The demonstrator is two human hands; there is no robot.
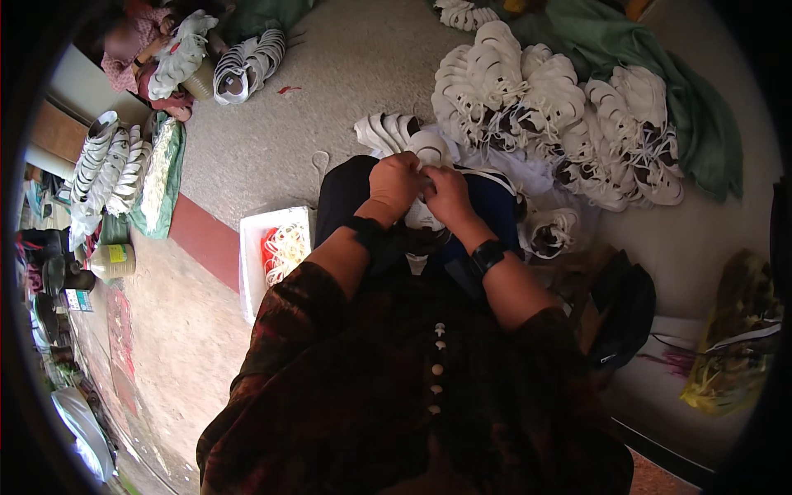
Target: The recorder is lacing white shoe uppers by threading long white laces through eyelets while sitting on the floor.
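Over my lap, my left hand [394, 183] and my right hand [448, 198] meet at the fingertips, both closed in a pinch on a white shoe upper [424, 218]. Part of this upper shows below and between my hands; my fingers hide the spot they grip. I cannot make out whether a lace is also between them. Just beyond my fingers lie more white shoe uppers [388, 132], nested in a row. A white strip [497, 179] runs over my dark blue trousers to the right of my right hand.
A white box [254, 247] with pale laces [287, 250] stands at my left. Large heaps of laced white shoe uppers [561, 115] lie ahead right by green cloth [643, 58]. Another person [136, 58] sits far left near stacked uppers [247, 68]. A black bag [624, 313] is at right.
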